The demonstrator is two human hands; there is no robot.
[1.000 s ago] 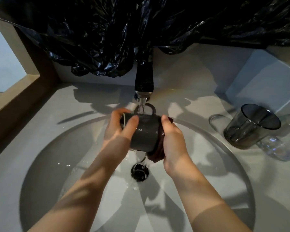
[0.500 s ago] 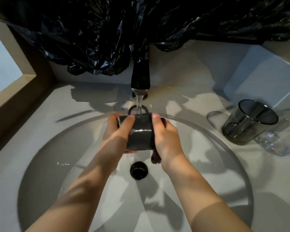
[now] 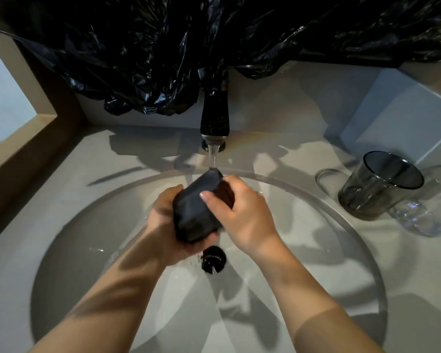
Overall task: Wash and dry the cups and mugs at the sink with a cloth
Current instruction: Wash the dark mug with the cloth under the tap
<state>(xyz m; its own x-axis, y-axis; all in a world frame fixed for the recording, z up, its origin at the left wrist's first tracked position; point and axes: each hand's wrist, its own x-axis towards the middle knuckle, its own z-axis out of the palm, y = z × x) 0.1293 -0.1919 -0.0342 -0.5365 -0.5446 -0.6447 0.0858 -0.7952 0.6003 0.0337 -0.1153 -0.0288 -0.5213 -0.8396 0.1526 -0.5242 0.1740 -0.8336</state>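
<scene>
A dark mug [image 3: 192, 212] is held tilted over the round sink basin [image 3: 87, 250], under the water running from the black faucet [image 3: 214, 118]. My left hand [image 3: 163, 225] cups the mug from below and grips it. My right hand [image 3: 242, 215] holds the mug's upper right side, thumb across its wall, with a dark brownish cloth [image 3: 227, 193] pressed between the fingers and the mug. The mug's handle is hidden.
A smoky grey glass tumbler [image 3: 377, 189] stands on the counter at the right, with a clear glass [image 3: 428, 215] beside it. The black drain [image 3: 213, 258] lies below my hands. Black plastic sheeting [image 3: 163, 59] hangs behind the faucet. A wooden ledge [image 3: 23, 154] borders the left.
The mug has turned from lying sideways to tilted, its handle no longer showing. My left hand slid beneath it and my right thumb came across its wall.
</scene>
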